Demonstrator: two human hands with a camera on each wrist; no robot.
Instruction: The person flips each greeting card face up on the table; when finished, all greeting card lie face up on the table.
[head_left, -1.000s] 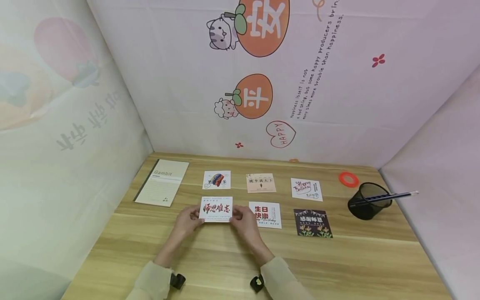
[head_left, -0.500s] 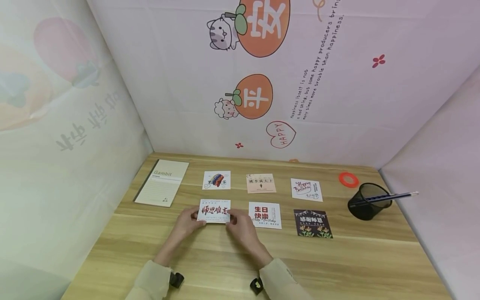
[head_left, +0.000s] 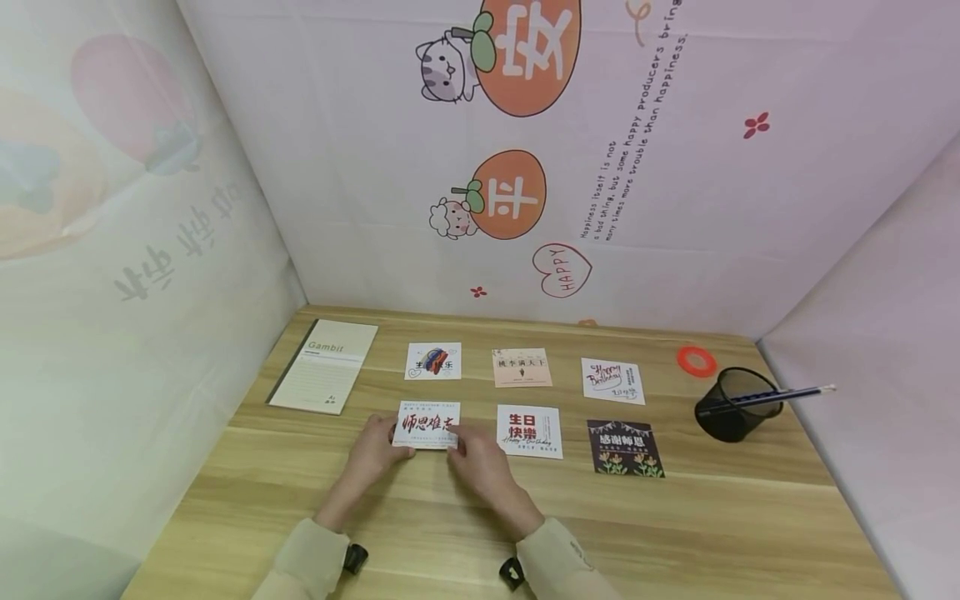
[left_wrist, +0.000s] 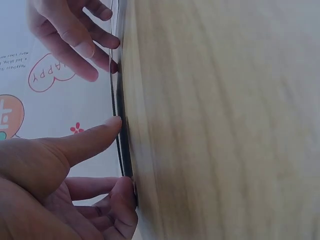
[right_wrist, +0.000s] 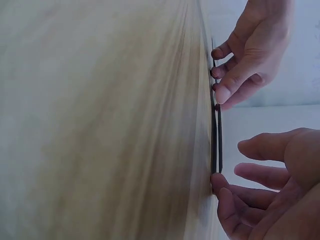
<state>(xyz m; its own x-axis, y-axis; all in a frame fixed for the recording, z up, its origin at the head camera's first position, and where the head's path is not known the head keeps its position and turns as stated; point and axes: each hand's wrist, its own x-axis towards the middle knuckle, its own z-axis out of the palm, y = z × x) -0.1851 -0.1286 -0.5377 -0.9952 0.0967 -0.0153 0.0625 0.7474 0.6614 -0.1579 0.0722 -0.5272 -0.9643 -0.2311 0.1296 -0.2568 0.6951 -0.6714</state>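
Note:
A white card with red Chinese characters (head_left: 426,423) lies flat at or just above the wooden table, front row left. My left hand (head_left: 372,454) holds its left side, the thumb at the near edge and curled fingers at the corner, as the left wrist view shows. My right hand (head_left: 480,467) is at the card's right side. One finger covers part of the print in the head view. The right wrist view shows that thumb (right_wrist: 267,145) off the card, while lower fingertips touch its edge. Edge-on, the card (right_wrist: 219,142) shows two thin dark lines; whether these are layers or shadow, I cannot tell.
To the right lie a red-lettered birthday card (head_left: 529,432) and a dark flowered card (head_left: 626,448). Behind are a colourful card (head_left: 433,361), a peach card (head_left: 522,367) and a Happy Birthday card (head_left: 613,381). A notebook (head_left: 324,367), red ring (head_left: 697,362) and mesh pen cup (head_left: 729,429) flank them.
The white card has come down to the table, shifting slightly left and nearer. My right hand has moved left along its right side; the left hand stays at the left edge.

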